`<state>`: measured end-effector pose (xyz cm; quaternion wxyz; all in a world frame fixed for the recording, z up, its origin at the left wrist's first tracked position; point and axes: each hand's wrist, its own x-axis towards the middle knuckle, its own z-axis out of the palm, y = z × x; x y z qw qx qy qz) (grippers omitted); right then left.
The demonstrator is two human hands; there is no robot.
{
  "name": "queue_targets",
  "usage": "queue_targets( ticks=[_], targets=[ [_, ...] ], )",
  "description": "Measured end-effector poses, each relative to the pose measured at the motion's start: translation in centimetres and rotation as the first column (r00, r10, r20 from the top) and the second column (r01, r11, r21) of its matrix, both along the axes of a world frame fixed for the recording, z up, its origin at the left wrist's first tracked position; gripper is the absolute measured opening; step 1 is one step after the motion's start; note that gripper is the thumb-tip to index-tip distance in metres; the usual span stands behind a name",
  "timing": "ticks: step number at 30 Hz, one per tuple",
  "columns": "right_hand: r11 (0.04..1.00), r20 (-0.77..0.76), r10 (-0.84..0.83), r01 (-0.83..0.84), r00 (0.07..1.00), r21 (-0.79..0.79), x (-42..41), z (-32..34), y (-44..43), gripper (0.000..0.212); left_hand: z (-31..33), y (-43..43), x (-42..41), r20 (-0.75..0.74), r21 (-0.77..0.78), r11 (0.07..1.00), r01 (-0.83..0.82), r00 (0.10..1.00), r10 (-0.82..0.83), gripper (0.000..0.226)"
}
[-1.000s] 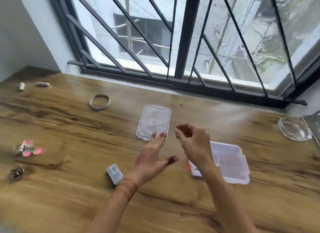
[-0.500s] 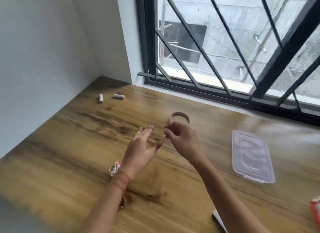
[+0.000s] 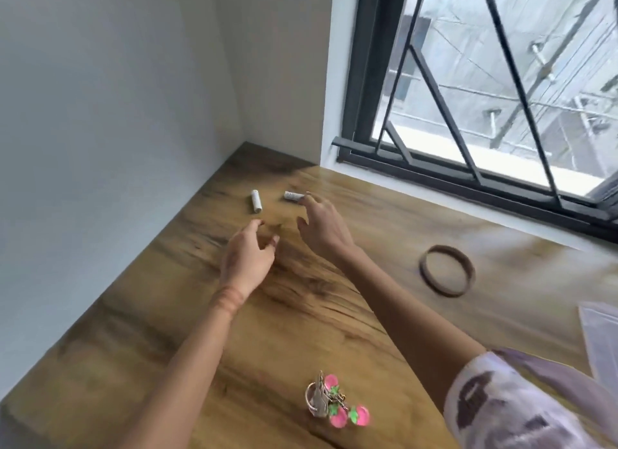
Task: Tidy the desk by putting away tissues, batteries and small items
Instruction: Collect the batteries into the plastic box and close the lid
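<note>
Two white batteries lie near the desk's far left corner: the left battery [image 3: 256, 201] and the right battery [image 3: 293, 195]. My right hand [image 3: 322, 224] reaches out with spread fingers, its fingertips right at the right battery's end; whether they touch is unclear. My left hand [image 3: 250, 253] hovers just short of the left battery, fingers relaxed, holding nothing. A keyring with pink charms [image 3: 334, 405] lies on the wooden desk [image 3: 301, 315] close to me.
A brown bangle [image 3: 446, 275] lies to the right of my right arm. A clear plastic lid's corner [image 3: 602, 338] shows at the right edge. White walls bound the desk on the left and behind; a barred window [image 3: 485, 97] runs along the back right.
My view has swung left toward the corner. Both hands have moved forward and left across the desk, from near the bangle up to the two batteries.
</note>
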<state>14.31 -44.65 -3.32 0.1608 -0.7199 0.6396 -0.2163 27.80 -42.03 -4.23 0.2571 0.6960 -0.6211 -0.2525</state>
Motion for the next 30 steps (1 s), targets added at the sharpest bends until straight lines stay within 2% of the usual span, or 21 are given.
queue_targets(
  ticks=[7,10,15,18,19,21,23,25,27,28,30],
  targets=[
    [0.999,-0.186,0.046,-0.044,0.982,0.014,1.1,-3.3,-4.9,0.046,-1.7,-7.5,0.5,0.194,0.051,0.996,0.071,0.978,-0.080,0.062],
    [0.998,-0.204,0.034,-0.045,0.978,-0.048,1.1,-3.9,-5.1,0.046,-2.4,-9.1,0.8,0.280,0.074,0.990,0.117,0.951,-0.134,0.063],
    [0.982,-0.209,-0.023,-0.017,0.978,-0.188,1.0,-4.1,-4.0,0.032,-2.4,-9.1,0.9,0.228,-0.024,0.997,0.073,0.971,-0.066,0.053],
    [0.989,-0.155,-0.049,0.027,0.987,-0.142,0.7,-3.8,-3.6,0.023,-2.3,-7.7,0.5,0.140,-0.037,0.998,0.055,0.989,-0.049,0.055],
    [0.990,-0.093,-0.084,0.073,0.992,-0.118,0.5,-3.7,-3.3,0.020,-2.3,-7.0,0.2,0.117,-0.033,0.998,0.052,0.992,-0.048,0.056],
    [0.978,0.135,-0.203,0.208,0.970,-0.024,-0.1,-3.2,-2.3,0.018,-2.1,-5.1,-0.7,0.073,-0.027,0.998,0.048,0.996,-0.046,0.058],
    [0.941,0.414,-0.337,0.295,0.846,0.165,-0.8,-2.6,-0.6,0.021,-1.6,-2.8,-1.8,0.000,-0.027,0.999,0.044,0.999,-0.044,0.059],
    [0.867,0.608,-0.491,0.279,0.624,0.413,-2.0,-1.8,1.6,0.023,-0.9,-0.3,-3.1,-0.063,-0.046,0.996,0.081,0.994,-0.084,0.060],
    [0.802,0.712,-0.586,0.148,0.388,0.579,-3.4,-0.9,4.2,0.014,-0.3,2.1,-4.3,-0.106,-0.075,0.987,0.142,0.983,-0.150,0.060],
    [0.793,0.738,-0.594,0.078,0.319,0.604,-4.3,-0.3,5.8,0.011,0.2,3.3,-5.0,-0.123,-0.080,0.982,0.171,0.976,-0.180,0.060],
    [0.799,0.762,-0.571,-0.003,0.306,0.601,-6.3,0.5,8.8,0.014,1.0,5.6,-6.5,-0.139,-0.076,0.971,0.227,0.962,-0.236,0.061]
  ],
)
